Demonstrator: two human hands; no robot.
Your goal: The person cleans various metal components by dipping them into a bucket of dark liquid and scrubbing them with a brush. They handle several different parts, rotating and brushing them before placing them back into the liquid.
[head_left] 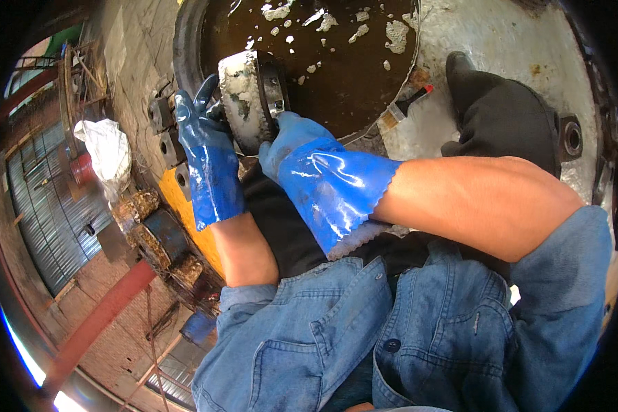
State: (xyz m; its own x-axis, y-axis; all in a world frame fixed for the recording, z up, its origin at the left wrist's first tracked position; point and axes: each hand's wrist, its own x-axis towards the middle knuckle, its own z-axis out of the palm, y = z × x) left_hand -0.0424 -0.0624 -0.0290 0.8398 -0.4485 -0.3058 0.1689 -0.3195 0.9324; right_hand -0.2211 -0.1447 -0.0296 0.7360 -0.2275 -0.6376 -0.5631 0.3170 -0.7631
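A thick metal ring stands on edge at the near rim of a round tub of dark brown liquid. Its broad outer face is pale and blotchy, and dark metal shows on its inner side. My right hand, in a blue rubber glove, grips the ring's near right edge; the fingertips are partly hidden. On the ring's left side is my left hand, in a wet glove of the same kind. Its fingers are spread, some close against the ring, though whether they touch it is unclear.
A paintbrush with a black handle lies right of the tub. Several metal blocks with holes line the left side, near a white cloth bag and rusty machine parts. A nut-like metal piece is at far right.
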